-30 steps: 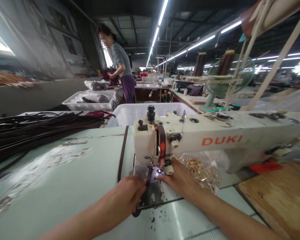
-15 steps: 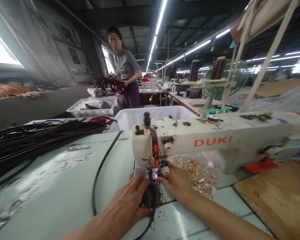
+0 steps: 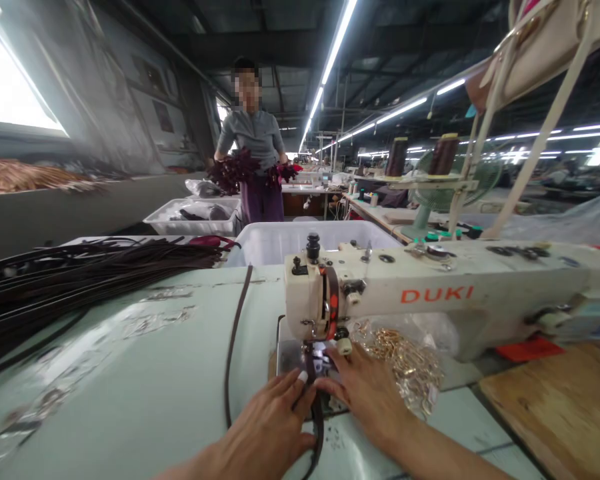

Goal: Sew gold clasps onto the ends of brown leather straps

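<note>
A cream DUKI sewing machine (image 3: 430, 293) stands on the pale green table (image 3: 130, 380). A thin dark brown strap (image 3: 231, 347) loops from the table's back edge, round to the needle plate under the presser foot. My left hand (image 3: 270, 427) lies flat on the table with its fingertips pressing the strap just in front of the needle. Just right of the needle, my right hand (image 3: 365, 390) holds the strap down with its fingers. Both hands rest on the strap rather than closing round it.
A heap of dark straps (image 3: 80, 273) covers the table's left. A clear bag of gold buckles (image 3: 405, 363) lies by my right hand. White bins (image 3: 310, 237) stand behind the machine. A person carrying maroon straps (image 3: 245, 170) stands beyond. A wooden board (image 3: 555, 407) lies at right.
The loose strap loop on the table has straightened and drawn closer to the machine. My hands stayed at the needle, sliding slightly nearer. The person behind turned to face this way with a bundle.
</note>
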Motion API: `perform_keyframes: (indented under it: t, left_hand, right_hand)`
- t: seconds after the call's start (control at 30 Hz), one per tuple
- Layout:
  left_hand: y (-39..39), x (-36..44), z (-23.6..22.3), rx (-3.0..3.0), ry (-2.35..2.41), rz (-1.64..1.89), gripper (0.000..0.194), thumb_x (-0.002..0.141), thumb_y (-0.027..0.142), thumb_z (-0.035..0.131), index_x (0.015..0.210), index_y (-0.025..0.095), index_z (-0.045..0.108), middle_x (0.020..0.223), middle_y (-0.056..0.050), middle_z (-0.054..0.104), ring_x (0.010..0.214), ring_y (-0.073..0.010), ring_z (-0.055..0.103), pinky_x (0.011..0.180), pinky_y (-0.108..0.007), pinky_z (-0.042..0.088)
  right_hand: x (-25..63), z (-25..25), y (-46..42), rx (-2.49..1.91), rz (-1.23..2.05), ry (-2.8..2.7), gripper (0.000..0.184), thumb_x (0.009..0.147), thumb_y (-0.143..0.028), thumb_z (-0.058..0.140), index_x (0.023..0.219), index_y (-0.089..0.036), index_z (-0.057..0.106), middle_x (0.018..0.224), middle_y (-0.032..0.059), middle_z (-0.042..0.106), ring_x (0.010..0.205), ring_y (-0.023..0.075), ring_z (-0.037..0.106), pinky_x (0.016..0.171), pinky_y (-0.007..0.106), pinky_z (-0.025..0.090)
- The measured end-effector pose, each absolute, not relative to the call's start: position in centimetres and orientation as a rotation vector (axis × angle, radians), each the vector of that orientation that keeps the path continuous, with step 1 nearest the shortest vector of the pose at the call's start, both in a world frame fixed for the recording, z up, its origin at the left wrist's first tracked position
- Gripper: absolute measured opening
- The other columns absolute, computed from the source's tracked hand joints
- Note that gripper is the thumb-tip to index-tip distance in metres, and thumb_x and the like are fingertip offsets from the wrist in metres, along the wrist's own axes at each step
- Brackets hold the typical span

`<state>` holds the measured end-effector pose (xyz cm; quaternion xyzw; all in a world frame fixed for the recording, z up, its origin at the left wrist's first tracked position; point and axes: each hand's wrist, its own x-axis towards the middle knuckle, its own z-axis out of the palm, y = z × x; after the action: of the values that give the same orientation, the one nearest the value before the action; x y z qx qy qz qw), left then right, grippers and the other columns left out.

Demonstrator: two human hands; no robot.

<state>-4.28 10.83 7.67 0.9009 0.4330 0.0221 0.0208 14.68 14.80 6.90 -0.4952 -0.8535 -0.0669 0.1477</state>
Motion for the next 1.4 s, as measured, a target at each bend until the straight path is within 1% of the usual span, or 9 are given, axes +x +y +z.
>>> perform_keyframes:
  t: [0.13, 0.37, 0.6, 0.77, 0.87, 0.97, 1.17, 1.3, 1.4]
  left_hand:
    - [10.8, -4.6, 6.0, 2.975, 1.258, 0.167, 0.056, 0.094, 0.046, 0.050, 0.130, 0.003, 0.051, 0.124, -0.021, 0.057, 0.124, -0.0313, 0.047, 0.106, -0.041, 0.039]
    - [10.7, -4.7, 4.7, 3.066, 1.199, 0.223, 0.038, 0.092, 0.035, 0.055, 0.122, 0.012, 0.058, 0.123, -0.014, 0.058, 0.118, -0.0290, 0.051, 0.108, -0.044, 0.035]
    - [10.5, -4.3, 5.0, 3.082, 1.272, 0.169, 0.047, 0.094, 0.035, 0.051, 0.129, 0.004, 0.051, 0.125, -0.020, 0.055, 0.121, -0.0313, 0.048, 0.104, -0.042, 0.040]
    - [9.8, -4.3, 5.5, 3.016, 1.300, 0.117, 0.050, 0.096, 0.033, 0.049, 0.135, 0.003, 0.042, 0.133, -0.022, 0.048, 0.128, -0.0326, 0.042, 0.107, -0.044, 0.036]
    - [9.2, -4.5, 5.2, 2.999, 1.174, 0.156, 0.038, 0.096, 0.027, 0.047, 0.131, 0.011, 0.049, 0.142, -0.017, 0.039, 0.133, -0.0312, 0.034, 0.113, -0.047, 0.026]
    - [8.8, -4.5, 5.2, 2.979, 1.188, 0.185, 0.039, 0.096, 0.026, 0.046, 0.132, 0.012, 0.047, 0.144, -0.018, 0.036, 0.133, -0.0309, 0.035, 0.112, -0.046, 0.027]
    - [8.9, -4.2, 8.6, 2.940, 1.197, -0.011, 0.051, 0.094, 0.030, 0.049, 0.136, 0.003, 0.042, 0.137, -0.023, 0.043, 0.129, -0.0330, 0.040, 0.106, -0.043, 0.037]
    - [9.7, -4.3, 9.4, 2.901, 1.180, -0.116, 0.064, 0.082, 0.028, 0.065, 0.137, 0.004, 0.042, 0.138, -0.024, 0.042, 0.129, -0.0354, 0.039, 0.104, -0.042, 0.040]
    - [10.0, -4.9, 8.4, 2.885, 1.105, -0.090, 0.044, 0.087, 0.009, 0.051, 0.131, 0.011, 0.050, 0.128, -0.015, 0.055, 0.124, -0.0306, 0.047, 0.102, -0.037, 0.043]
  right_hand:
    - [14.1, 6.1, 14.3, -1.485, -0.245, -2.436, 0.026, 0.099, -0.031, 0.038, 0.116, -0.020, 0.054, 0.101, 0.0116, 0.063, 0.085, 0.0242, 0.064, 0.064, 0.031, 0.049]
    - [13.0, 6.3, 15.1, -1.428, -0.194, -2.535, 0.022, 0.097, -0.026, 0.039, 0.112, -0.015, 0.052, 0.098, 0.0114, 0.065, 0.078, 0.0238, 0.065, 0.064, 0.033, 0.049]
    - [12.0, 6.8, 15.7, -1.422, -0.218, -2.614, 0.024, 0.097, -0.026, 0.040, 0.116, -0.015, 0.050, 0.096, 0.0121, 0.067, 0.071, 0.0267, 0.065, 0.055, 0.035, 0.047]
    - [13.3, 6.8, 16.0, -1.377, -0.110, -2.573, 0.022, 0.098, -0.031, 0.040, 0.111, -0.018, 0.053, 0.095, 0.0079, 0.068, 0.068, 0.0236, 0.065, 0.057, 0.033, 0.046]
    - [15.3, 6.5, 15.7, -1.305, -0.015, -2.564, 0.029, 0.096, -0.044, 0.044, 0.105, -0.020, 0.056, 0.093, 0.0069, 0.067, 0.073, 0.0234, 0.065, 0.063, 0.034, 0.048]
    - [16.6, 6.0, 15.5, -1.293, 0.032, -2.509, 0.037, 0.090, -0.055, 0.051, 0.105, -0.022, 0.058, 0.093, 0.0066, 0.066, 0.075, 0.0239, 0.065, 0.065, 0.036, 0.050]
    - [17.0, 5.7, 15.2, -0.994, 0.174, -2.625, 0.028, 0.088, -0.017, 0.055, 0.114, -0.027, 0.058, 0.095, 0.0017, 0.064, 0.084, 0.0191, 0.063, 0.068, 0.030, 0.050]
    - [17.0, 5.8, 14.8, -0.959, 0.171, -2.658, 0.035, 0.085, -0.010, 0.051, 0.115, -0.026, 0.058, 0.094, 0.0020, 0.065, 0.083, 0.0192, 0.064, 0.069, 0.031, 0.050]
    - [17.1, 5.7, 14.5, -0.964, 0.182, -2.678, 0.033, 0.080, -0.013, 0.055, 0.110, -0.027, 0.061, 0.090, 0.0014, 0.067, 0.078, 0.0201, 0.065, 0.066, 0.030, 0.052]
